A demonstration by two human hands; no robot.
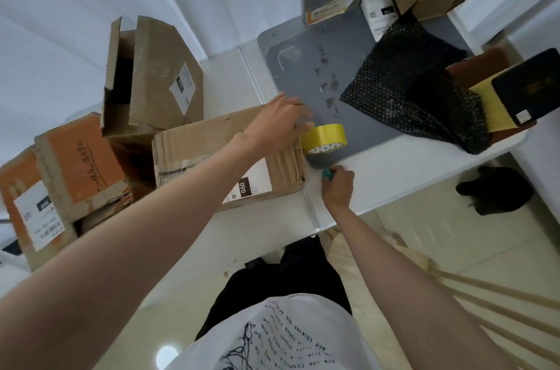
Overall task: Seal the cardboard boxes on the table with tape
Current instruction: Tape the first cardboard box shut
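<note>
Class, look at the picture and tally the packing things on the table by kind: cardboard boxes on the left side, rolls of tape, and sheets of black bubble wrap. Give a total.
Cardboard boxes: 4
Tape roll: 1
Black bubble wrap: 2
Total: 7
</note>
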